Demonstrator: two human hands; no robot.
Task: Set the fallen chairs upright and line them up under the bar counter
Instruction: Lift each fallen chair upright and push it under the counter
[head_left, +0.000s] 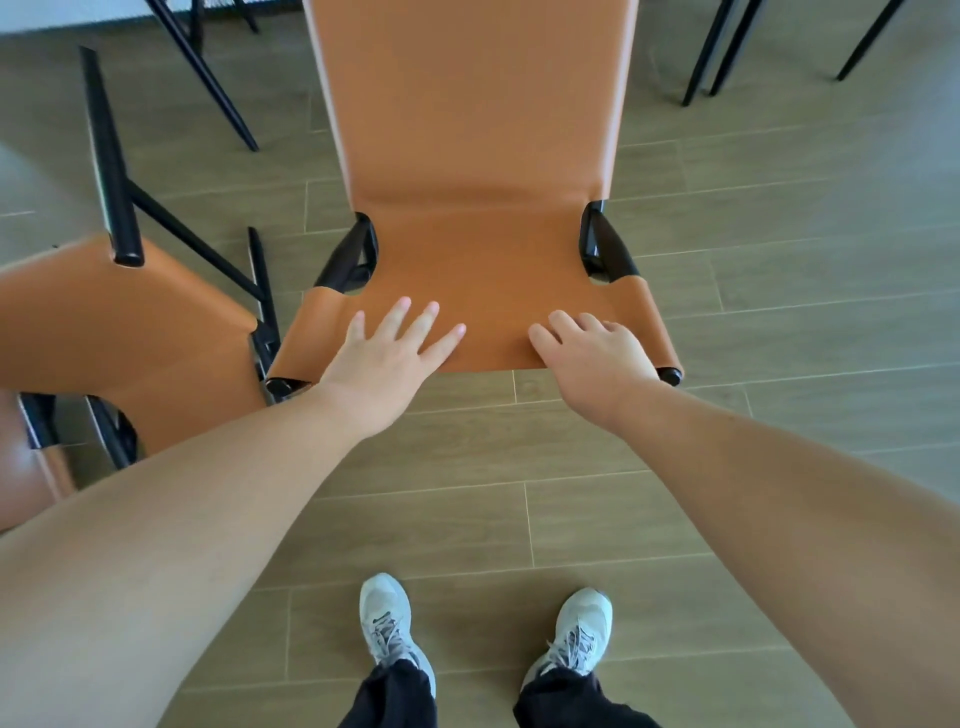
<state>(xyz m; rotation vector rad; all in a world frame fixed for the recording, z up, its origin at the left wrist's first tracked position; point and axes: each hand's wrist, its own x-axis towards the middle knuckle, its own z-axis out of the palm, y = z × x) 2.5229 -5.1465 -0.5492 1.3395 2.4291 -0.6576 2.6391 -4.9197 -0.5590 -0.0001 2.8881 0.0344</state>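
An orange leather chair (478, 156) with a black frame lies straight in front of me, and its near edge is under both my hands. My left hand (395, 348) rests flat on the leather, fingers straight and spread. My right hand (587, 348) lies on top of the same edge near the right corner, fingers slightly bent and thumb on the surface. A second orange chair (130, 332) lies tipped over at the left, one black leg (109, 156) pointing away from me.
Thin black furniture legs stand at the top left (208, 78) and top right (727, 47). The floor is wood-look planks (779, 312). My two grey shoes (384, 618) are at the bottom, a step back from the chair.
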